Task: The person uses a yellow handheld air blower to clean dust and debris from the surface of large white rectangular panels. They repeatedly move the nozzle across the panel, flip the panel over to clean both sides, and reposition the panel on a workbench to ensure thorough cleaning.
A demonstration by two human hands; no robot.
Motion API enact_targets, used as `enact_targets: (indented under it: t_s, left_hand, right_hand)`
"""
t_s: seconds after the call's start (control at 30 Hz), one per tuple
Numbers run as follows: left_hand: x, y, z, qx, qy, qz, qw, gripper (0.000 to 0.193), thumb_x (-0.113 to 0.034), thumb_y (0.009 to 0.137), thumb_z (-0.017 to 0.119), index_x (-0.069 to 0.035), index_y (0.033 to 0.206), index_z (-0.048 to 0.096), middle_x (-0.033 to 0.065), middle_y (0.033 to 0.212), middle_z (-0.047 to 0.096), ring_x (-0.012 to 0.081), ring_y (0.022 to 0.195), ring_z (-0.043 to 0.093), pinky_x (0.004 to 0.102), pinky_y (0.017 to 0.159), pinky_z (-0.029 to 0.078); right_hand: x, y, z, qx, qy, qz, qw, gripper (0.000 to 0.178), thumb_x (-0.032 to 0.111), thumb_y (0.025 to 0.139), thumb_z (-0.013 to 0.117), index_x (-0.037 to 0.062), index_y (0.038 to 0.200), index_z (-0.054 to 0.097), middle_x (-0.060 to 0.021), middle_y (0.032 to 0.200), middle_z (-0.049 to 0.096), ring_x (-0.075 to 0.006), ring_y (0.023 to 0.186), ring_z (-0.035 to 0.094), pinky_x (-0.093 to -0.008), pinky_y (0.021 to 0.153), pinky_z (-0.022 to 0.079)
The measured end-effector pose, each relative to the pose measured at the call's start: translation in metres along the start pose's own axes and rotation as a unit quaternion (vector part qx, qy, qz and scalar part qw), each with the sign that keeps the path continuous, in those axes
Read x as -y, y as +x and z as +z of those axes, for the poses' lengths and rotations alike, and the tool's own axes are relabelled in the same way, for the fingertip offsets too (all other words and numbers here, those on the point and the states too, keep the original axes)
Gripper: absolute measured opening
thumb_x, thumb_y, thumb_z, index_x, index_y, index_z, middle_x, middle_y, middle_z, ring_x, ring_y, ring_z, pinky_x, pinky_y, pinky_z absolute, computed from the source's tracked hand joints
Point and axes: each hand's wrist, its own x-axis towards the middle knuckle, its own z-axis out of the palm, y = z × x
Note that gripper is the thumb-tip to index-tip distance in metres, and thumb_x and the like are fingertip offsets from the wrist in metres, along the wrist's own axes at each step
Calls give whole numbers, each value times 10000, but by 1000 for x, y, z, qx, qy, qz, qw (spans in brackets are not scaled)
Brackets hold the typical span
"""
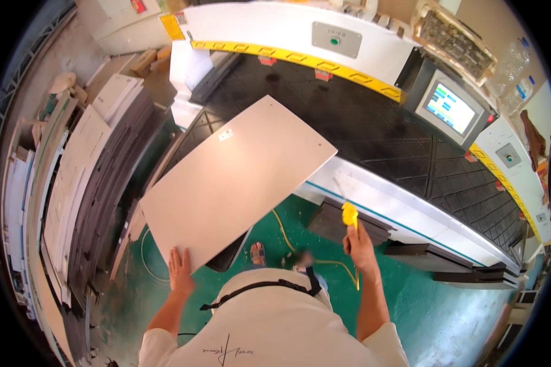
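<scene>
A large beige rectangular panel (239,177) lies slantwise in front of me, its far part over the dark bed of a machine. Small holes mark its far end, and a small white label (225,134) is stuck on it. My left hand (179,269) rests on the panel's near corner, palm down with fingers stretched out. To the right, my right hand (359,246) is wrapped round a yellow air blow gun (349,215), its thin nozzle pointing away from me. A yellow hose (283,229) runs across the green floor below. The trigger is hidden by my fingers.
The white machine (257,27) carries a yellow strip and a lit touchscreen (450,108). Stacked boards (82,159) stand at the left. Dark panels (434,258) sit under the machine's edge at right. Plastic bottles (520,92) are at the far right.
</scene>
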Motion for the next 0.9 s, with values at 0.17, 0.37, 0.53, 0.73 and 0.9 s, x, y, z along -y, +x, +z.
enact_targets:
  t_s: [0.17, 0.37, 0.53, 0.73, 0.9]
  left_hand:
    - [47, -69, 24, 34, 17, -157, 987, 1089, 112, 696, 677, -170, 1645, 223, 222, 1710, 111, 420, 1586, 94, 592, 1240, 199]
    - [85, -87, 44, 14, 64, -241, 968, 1051, 107, 744, 658, -159, 1652, 199, 204, 1715, 120, 382, 1596, 88, 612, 1244, 149]
    - [29, -49, 33, -31, -30, -154, 987, 957, 111, 724, 641, -80, 1598, 302, 245, 1688, 172, 403, 1586, 121, 611, 1253, 115]
    - [-30, 2, 38, -66, -62, -9, 996, 788, 47, 788, 606, -61, 1541, 399, 251, 1662, 236, 439, 1564, 173, 665, 1235, 108]
    - [-57, 23, 36, -84, -67, 32, 994, 762, 46, 785, 605, -68, 1516, 426, 244, 1654, 259, 437, 1556, 198, 675, 1233, 113]
  right_hand:
    - [4, -15, -5, 70, -91, 63, 991, 477, 358, 1109, 465, 45, 1467, 478, 6, 700, 504, -74, 590, 466, -250, 537, 396]
    - [17, 1, 45, 60, -138, 97, 984, 533, 406, 1079, 510, 75, 1496, 498, -10, 677, 501, -97, 599, 480, -297, 570, 406]
    - [5, 86, 109, 66, -170, 22, 983, 479, 388, 1096, 467, 65, 1445, 517, 14, 607, 464, -93, 484, 444, -266, 492, 382]
    - [90, 140, 187, 89, -137, 18, 986, 502, 389, 1086, 474, 34, 1437, 532, -53, 777, 565, -126, 611, 498, -311, 612, 443]
    - [95, 147, 191, 77, -142, -20, 987, 442, 387, 1099, 476, 59, 1386, 549, 13, 632, 475, -72, 484, 434, -251, 466, 366]
